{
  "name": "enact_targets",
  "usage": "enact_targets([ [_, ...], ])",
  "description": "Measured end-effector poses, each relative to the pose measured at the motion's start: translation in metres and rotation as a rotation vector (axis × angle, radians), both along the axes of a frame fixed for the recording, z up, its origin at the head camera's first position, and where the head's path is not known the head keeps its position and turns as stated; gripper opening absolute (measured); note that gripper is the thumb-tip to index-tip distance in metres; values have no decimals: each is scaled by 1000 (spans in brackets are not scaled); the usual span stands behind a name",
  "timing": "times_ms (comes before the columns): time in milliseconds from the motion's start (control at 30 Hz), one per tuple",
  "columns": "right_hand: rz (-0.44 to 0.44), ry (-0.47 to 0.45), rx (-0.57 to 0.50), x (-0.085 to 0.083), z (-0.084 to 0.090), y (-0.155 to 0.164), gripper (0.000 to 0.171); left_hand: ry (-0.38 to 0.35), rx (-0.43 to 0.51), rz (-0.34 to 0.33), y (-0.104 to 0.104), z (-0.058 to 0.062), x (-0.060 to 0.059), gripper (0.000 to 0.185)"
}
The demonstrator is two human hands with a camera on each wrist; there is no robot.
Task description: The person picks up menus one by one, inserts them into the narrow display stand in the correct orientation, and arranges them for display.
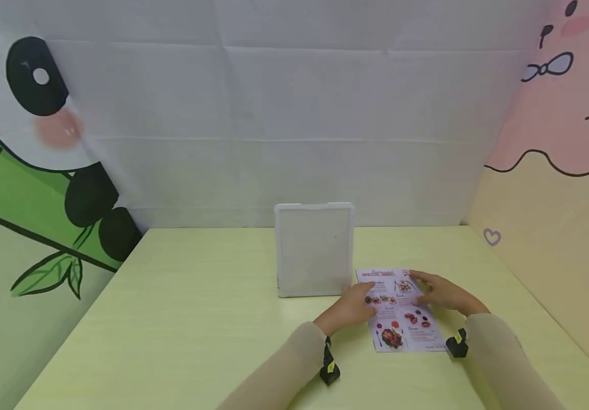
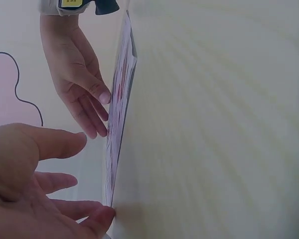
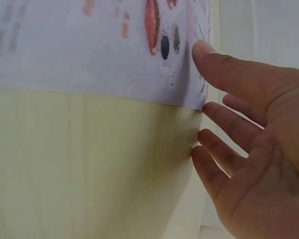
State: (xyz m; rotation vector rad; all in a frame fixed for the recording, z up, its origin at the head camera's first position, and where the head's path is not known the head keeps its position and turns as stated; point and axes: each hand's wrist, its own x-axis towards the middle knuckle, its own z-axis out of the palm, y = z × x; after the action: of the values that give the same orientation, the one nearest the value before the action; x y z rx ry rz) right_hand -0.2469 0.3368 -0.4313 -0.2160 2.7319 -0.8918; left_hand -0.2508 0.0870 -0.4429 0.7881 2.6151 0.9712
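Note:
A printed menu sheet [image 1: 399, 313] with food pictures lies on the table, to the right of the white-framed panel. My left hand [image 1: 350, 308] is at its left side, fingers extended over the edge. In the left wrist view, fingertips of the left hand [image 2: 20, 174] touch the sheet's edge while the thumb stays raised. At the right edge is my right hand [image 1: 443, 293]. The right wrist view has its thumb [image 3: 209, 57] against the printed face, with relaxed fingers by the edge and the paper [image 3: 104, 59] bending slightly there.
A white-framed panel [image 1: 314, 250] stands upright on the pale yellow table [image 1: 197, 319], just left of the sheet. Behind the table hangs a white cloth [image 1: 299, 114]. Painted walls rise at both sides. Each wrist wears a black strap.

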Motion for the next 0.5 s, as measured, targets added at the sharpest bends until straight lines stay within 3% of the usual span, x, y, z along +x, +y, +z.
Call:
enact_targets([
  [233, 20, 33, 31, -2, -5, 0, 77, 60, -128, -30, 1, 0, 1, 78],
  [500, -22, 30, 13, 1, -6, -4, 74, 34, -143, 40, 2, 0, 4, 90],
])
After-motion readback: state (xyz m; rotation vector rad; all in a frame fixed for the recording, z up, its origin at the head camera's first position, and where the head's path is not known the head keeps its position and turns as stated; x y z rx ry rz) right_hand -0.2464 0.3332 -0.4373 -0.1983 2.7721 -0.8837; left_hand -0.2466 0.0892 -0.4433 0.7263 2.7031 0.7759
